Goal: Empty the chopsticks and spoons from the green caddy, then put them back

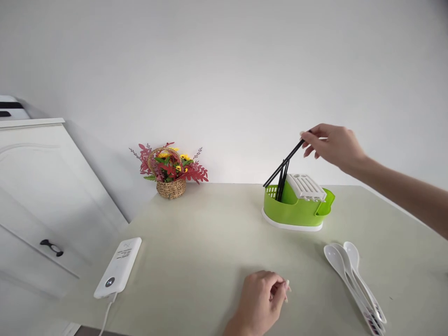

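Your right hand (pixel 332 145) is pinching the top end of the black chopsticks (pixel 283 173), and they're leaning steeply out of the green holder (pixel 297 210). Careful: judging by that tilt, any sideways pull could lever the light holder over or let a stick slip out and clatter onto the tabletop (pixel 210 233). The sticks are running down and left from your fingertips, their lower ends standing in the holder's left compartment. Your left hand (pixel 261 298) is resting loosely curled, holding nothing, near the white spoons (pixel 353 275).
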Tool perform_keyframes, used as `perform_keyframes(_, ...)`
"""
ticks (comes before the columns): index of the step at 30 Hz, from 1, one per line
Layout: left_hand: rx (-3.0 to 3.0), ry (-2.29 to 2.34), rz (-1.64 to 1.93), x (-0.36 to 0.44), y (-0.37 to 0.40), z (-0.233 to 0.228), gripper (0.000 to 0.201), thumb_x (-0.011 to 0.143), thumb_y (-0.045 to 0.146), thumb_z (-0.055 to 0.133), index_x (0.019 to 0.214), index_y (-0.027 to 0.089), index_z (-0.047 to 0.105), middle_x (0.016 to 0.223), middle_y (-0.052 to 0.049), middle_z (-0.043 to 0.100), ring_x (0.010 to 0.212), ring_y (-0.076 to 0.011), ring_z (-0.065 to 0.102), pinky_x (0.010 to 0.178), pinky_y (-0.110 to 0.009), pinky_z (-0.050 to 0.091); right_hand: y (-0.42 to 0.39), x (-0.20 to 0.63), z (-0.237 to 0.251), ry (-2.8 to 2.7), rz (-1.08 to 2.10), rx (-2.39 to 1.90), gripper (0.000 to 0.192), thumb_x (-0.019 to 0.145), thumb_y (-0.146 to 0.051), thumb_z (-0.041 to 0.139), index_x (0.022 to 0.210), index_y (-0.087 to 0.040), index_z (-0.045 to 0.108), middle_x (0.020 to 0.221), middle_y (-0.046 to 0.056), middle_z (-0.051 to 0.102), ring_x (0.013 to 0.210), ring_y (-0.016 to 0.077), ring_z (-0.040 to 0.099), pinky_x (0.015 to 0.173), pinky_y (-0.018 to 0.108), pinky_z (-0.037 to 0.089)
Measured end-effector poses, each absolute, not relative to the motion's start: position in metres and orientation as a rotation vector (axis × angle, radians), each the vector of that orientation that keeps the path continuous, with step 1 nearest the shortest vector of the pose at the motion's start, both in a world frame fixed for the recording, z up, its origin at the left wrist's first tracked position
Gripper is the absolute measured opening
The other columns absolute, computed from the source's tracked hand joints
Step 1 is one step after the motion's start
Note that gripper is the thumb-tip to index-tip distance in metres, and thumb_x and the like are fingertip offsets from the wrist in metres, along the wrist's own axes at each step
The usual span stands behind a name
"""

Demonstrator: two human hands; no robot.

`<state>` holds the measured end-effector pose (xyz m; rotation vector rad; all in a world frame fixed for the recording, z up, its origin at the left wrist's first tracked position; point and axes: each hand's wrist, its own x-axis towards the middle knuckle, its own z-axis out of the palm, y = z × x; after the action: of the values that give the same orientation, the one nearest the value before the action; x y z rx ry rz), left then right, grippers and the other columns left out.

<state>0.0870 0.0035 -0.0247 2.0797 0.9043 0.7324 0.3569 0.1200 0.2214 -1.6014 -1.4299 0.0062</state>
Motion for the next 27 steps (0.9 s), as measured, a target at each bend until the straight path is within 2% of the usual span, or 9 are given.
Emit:
perform_keyframes(3, 2.131, 0.919, 0.741, 0.088, 0.004, -0.026, 0.025, 0.098, 0.027, 0.051, 0.082, 0.023, 0.069, 0.073, 0.001, 0.075, 0.066, -0.0119, 0.065, 0.062, -0.019, 0.044, 0.120, 0.365, 0.233, -1.469, -0.069, -1.663, 0.025, 0.095, -0.046, 0.057, 0.087, -0.023, 0.064, 0.081, 0.003, 0.076, 0.055, 0.0120, 0.063, 0.068, 0.032, 0.053)
perform_keyframes(6, 2.171, 0.924, 0.754, 0.089, 0.004, -0.029, 0.022, 0.097, 0.026, 0.053, 0.081, 0.024, 0.068, 0.071, 0.002, 0.074, 0.065, -0.0118, 0.064, 0.061, -0.019, 0.043, 0.127, 0.367, 0.230, -1.517, -0.115, -1.671, 0.024, 0.096, -0.045, 0.057, 0.085, -0.025, 0.063, 0.072, 0.000, 0.074, 0.060, 0.0156, 0.066, 0.078, 0.037, 0.052)
perform_keyframes(10, 2.178, 0.931, 0.766, 0.089, 0.004, -0.032, 0.019, 0.095, 0.023, 0.054, 0.081, 0.024, 0.068, 0.072, 0.001, 0.073, 0.063, -0.0118, 0.063, 0.059, -0.020, 0.042, 0.148, 0.365, 0.207, -1.655, -0.105, -1.754, 0.024, 0.097, -0.045, 0.053, 0.084, -0.026, 0.062, 0.067, 0.000, 0.073, 0.071, 0.0220, 0.072, 0.068, 0.035, 0.051)
perform_keyframes(13, 2.169, 0.935, 0.770, 0.089, 0.005, -0.032, 0.020, 0.094, 0.023, 0.054, 0.080, 0.023, 0.068, 0.071, 0.001, 0.073, 0.063, -0.0117, 0.063, 0.059, -0.019, 0.043, 0.168, 0.364, 0.186, -1.748, -0.023, -1.846, 0.027, 0.097, -0.046, 0.050, 0.086, -0.026, 0.063, 0.066, 0.000, 0.074, 0.064, 0.0206, 0.071, 0.059, 0.032, 0.049)
perform_keyframes(19, 2.156, 0.929, 0.747, 0.090, 0.005, -0.030, 0.022, 0.095, 0.022, 0.052, 0.080, 0.023, 0.068, 0.071, 0.000, 0.074, 0.062, -0.0116, 0.063, 0.059, -0.019, 0.043, 0.189, 0.361, 0.156, -1.845, 0.072, -1.894, 0.027, 0.096, -0.042, 0.049, 0.086, -0.024, 0.066, 0.078, -0.001, 0.079, 0.064, 0.0157, 0.071, 0.064, 0.029, 0.051)
perform_keyframes(22, 2.153, 0.947, 0.727, 0.090, 0.005, -0.031, 0.023, 0.097, 0.025, 0.051, 0.082, 0.023, 0.070, 0.070, 0.000, 0.074, 0.062, -0.0121, 0.062, 0.060, -0.020, 0.043, 0.187, 0.360, 0.155, -1.821, 0.013, -1.908, 0.028, 0.095, -0.044, 0.050, 0.099, -0.024, 0.068, 0.078, 0.000, 0.079, 0.075, 0.0203, 0.073, 0.067, 0.032, 0.051)
perform_keyframes(24, 2.141, 0.954, 0.715, 0.090, 0.005, -0.030, 0.026, 0.098, 0.028, 0.050, 0.082, 0.023, 0.070, 0.071, 0.000, 0.074, 0.063, -0.0126, 0.063, 0.060, -0.021, 0.044, 0.182, 0.361, 0.160, -1.790, -0.046, -1.909, 0.033, 0.094, -0.047, 0.049, 0.112, -0.024, 0.065, 0.086, 0.001, 0.080, 0.081, 0.0227, 0.072, 0.067, 0.034, 0.050)
perform_keyframes(27, 2.117, 0.954, 0.700, 0.089, 0.005, -0.026, 0.028, 0.100, 0.031, 0.050, 0.083, 0.023, 0.071, 0.073, 0.000, 0.075, 0.066, -0.0134, 0.065, 0.061, -0.021, 0.044, 0.169, 0.362, 0.172, -1.770, -0.111, -1.884, 0.038, 0.094, -0.047, 0.047, 0.121, -0.024, 0.061, 0.100, 0.002, 0.080, 0.079, 0.0217, 0.071, 0.066, 0.034, 0.048)
